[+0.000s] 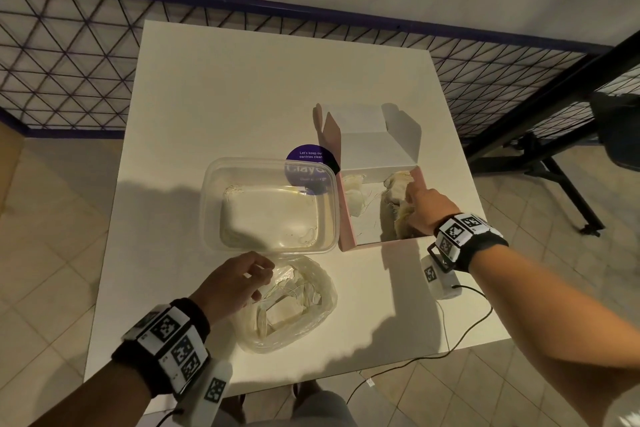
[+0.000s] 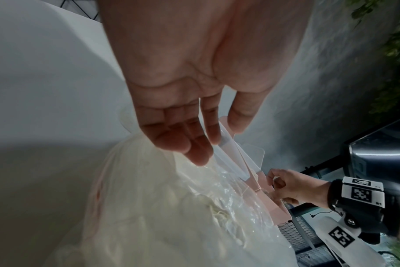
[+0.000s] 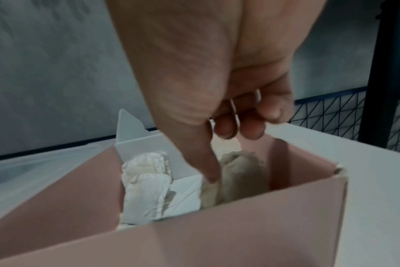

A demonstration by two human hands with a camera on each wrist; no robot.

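Note:
A pink cardboard box (image 1: pixel 346 229) (image 3: pixel 240 225) stands open on the white table (image 1: pixel 225 90), its white lid (image 1: pixel 367 139) tipped back. Inside lie crumpled white pouches (image 1: pixel 355 191) (image 3: pixel 146 180) and beige pouches (image 1: pixel 398 184) (image 3: pixel 242 169). My right hand (image 1: pixel 426 208) (image 3: pixel 228 130) reaches into the box. One digit presses a beige pouch; the other fingers are curled and hold nothing. My left hand (image 1: pixel 242 279) (image 2: pixel 194 140) hovers at the rim of a clear plastic bag (image 1: pixel 294 308) (image 2: pixel 171 207) near the front edge, fingers relaxed, pinching nothing I can see.
A clear plastic tub (image 1: pixel 207 204) holding water sits mid-table, left of the box, partly over a purple round sticker (image 1: pixel 308 154). A wire mesh fence (image 1: pixel 69 62) runs behind the table. A black stand (image 1: pixel 554 156) is at the right; a cable (image 1: pixel 450 347) hangs off the front corner.

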